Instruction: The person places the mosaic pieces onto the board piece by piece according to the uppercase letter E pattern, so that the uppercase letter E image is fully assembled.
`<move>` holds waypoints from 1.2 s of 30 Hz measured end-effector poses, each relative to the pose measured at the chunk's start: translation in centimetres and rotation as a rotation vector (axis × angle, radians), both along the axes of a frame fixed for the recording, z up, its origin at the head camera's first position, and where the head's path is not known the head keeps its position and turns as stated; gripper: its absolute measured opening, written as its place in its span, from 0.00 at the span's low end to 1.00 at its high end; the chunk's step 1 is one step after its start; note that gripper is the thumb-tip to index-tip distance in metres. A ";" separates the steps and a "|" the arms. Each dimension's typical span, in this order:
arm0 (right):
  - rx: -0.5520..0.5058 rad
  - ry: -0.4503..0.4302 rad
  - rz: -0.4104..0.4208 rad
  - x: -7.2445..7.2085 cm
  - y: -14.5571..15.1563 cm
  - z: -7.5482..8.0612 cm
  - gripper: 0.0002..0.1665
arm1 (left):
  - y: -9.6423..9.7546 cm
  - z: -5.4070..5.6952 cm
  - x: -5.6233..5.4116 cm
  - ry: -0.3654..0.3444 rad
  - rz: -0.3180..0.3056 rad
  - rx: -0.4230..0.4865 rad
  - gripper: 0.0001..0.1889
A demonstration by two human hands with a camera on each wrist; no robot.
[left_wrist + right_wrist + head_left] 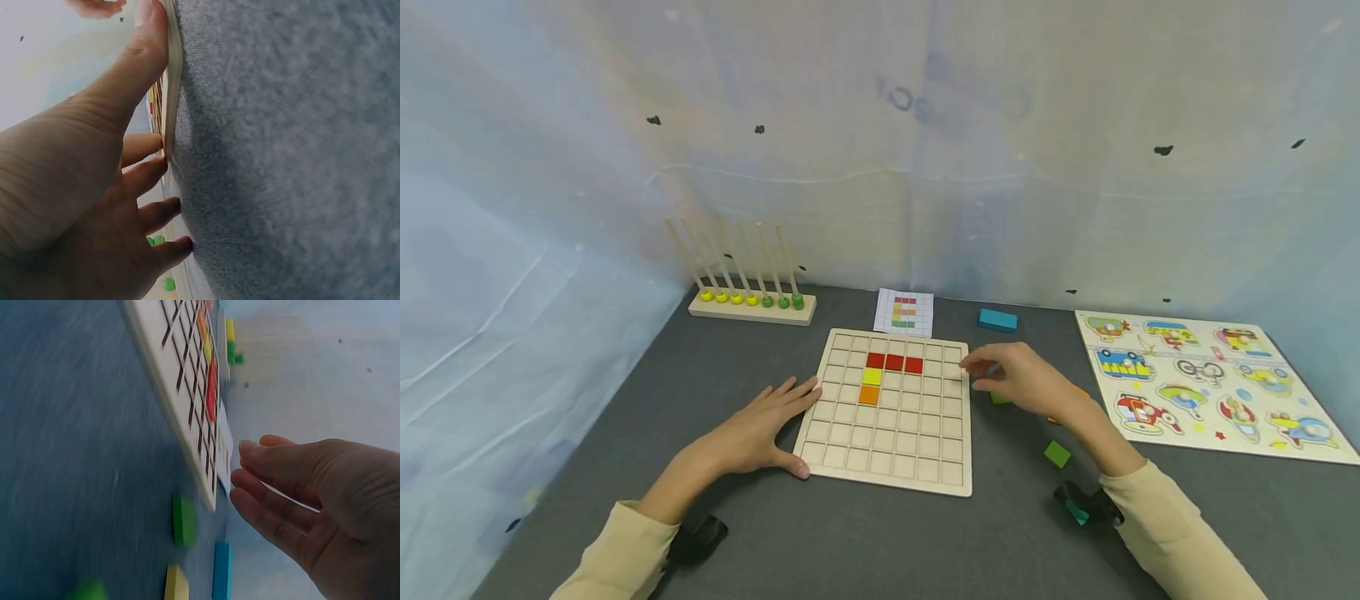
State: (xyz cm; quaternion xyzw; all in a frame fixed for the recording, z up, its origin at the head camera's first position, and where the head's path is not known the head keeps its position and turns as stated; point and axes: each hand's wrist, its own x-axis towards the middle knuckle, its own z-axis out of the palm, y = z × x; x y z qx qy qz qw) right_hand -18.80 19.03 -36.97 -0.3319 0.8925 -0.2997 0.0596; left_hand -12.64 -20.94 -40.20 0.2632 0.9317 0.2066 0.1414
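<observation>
A wooden grid board (891,450) lies on the dark cloth. Three red tiles (894,362) form a row on it, with a yellow tile (872,377) and an orange tile (868,395) below the leftmost one. My left hand (760,425) rests at the board's left edge, fingers spread and thumb (150,31) against the corner. Over the right edge, my right hand (1018,375) hovers with loosely bent fingers. Nothing shows between its thumb and fingers (262,503) in the right wrist view. A green block (184,520) lies beside the board under that hand.
Behind the board are a printed pattern card (884,312) and a blue block (997,320). Another green block (1057,454) and a teal block (1078,512) lie near the right forearm. A peg stand (752,311) stands back left; a picture puzzle board (1206,383) lies right.
</observation>
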 end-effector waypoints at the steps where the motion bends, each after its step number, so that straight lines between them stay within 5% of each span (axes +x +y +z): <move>1: 0.009 0.004 -0.012 0.0 0.6 0.0 0.19 | 0.0 0.0 0.0 0.000 0.002 0.001 0.60; 20: 0.129 0.074 -0.213 1.9 10.9 -0.1 0.19 | -0.2 0.2 0.1 -0.007 0.003 -0.005 0.60; 36: 0.151 0.101 -0.189 2.0 11.5 -1.6 0.14 | -0.2 -0.1 0.0 -0.001 -0.001 0.001 0.59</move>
